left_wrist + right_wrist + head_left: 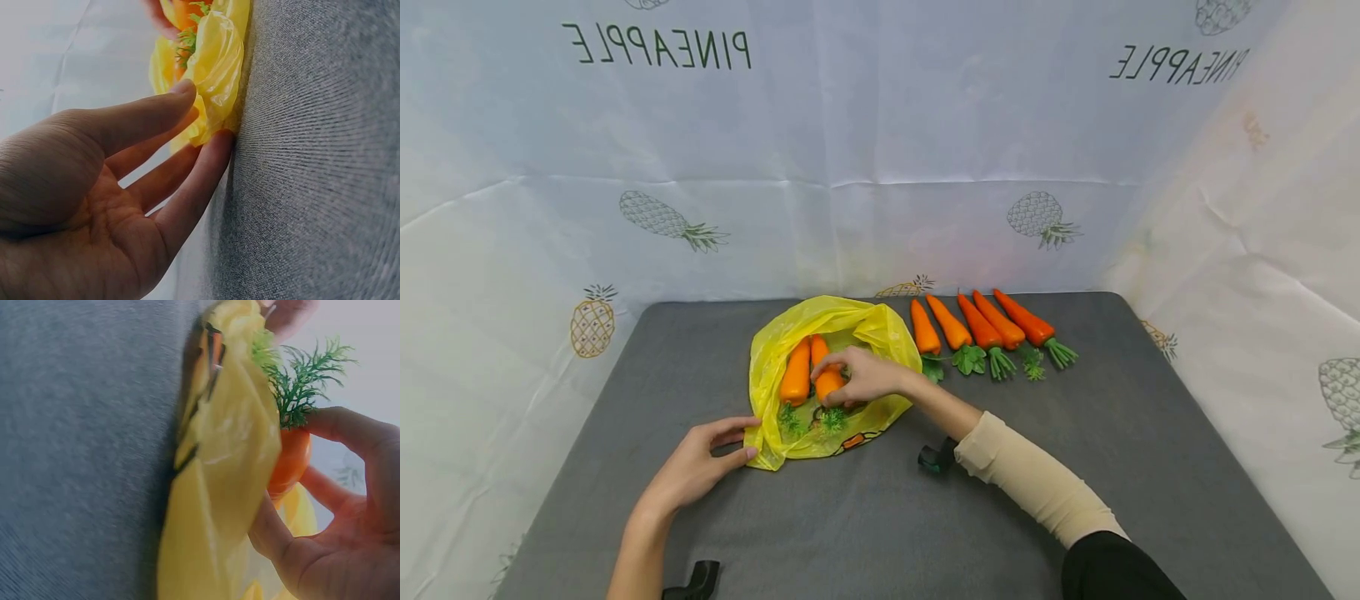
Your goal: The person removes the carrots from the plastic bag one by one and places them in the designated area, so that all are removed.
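A yellow plastic bag (762, 367) lies opened out on the grey table, its mouth toward me. Inside it are two orange carrots with feathery green tops; the left carrot (795, 375) lies untouched. My right hand (867, 377) reaches into the bag and grips the other carrot (828, 382) between thumb and fingers. The right wrist view shows that carrot's thick end (292, 459) and green top (303, 378) at the thumb. At the bag's near left corner, my left hand (700, 462) pinches the edge of the plastic (215, 69) between thumb and fingers.
Several more carrots (977, 321) with green tops lie in a row right of the bag, along the back of the grey table (1000, 517). A white curtain (880, 233) printed with pineapples hangs behind. Black wrist mounts (936, 457) sit under the forearms.
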`<state>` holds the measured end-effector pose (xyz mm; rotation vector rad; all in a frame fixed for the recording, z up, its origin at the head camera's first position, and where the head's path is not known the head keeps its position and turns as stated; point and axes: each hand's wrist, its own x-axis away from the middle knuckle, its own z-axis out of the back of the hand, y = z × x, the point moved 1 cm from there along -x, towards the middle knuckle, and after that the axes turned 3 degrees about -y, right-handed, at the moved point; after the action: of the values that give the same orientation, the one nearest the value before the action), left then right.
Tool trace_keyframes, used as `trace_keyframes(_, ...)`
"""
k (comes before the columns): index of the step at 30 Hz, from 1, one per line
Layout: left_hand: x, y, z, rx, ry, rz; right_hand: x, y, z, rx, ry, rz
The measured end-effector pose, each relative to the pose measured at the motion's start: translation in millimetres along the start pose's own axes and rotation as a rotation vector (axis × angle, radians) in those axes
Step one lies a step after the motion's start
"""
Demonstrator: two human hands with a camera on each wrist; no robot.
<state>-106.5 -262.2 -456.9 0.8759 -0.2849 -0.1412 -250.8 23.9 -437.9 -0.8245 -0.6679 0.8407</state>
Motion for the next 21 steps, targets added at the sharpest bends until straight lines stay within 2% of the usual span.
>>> trace_keyframes(13,1.2,1.0,1.2,0.0,0.002,0.013,21.0,-11.2,12.8,-0.139,-0.031,0.023)
trace_keyframes(21,1.2,0.2,1.1,0.006,-0.003,0.004,36.8,-12.3,16.0,-0.122,-0.033,0.046)
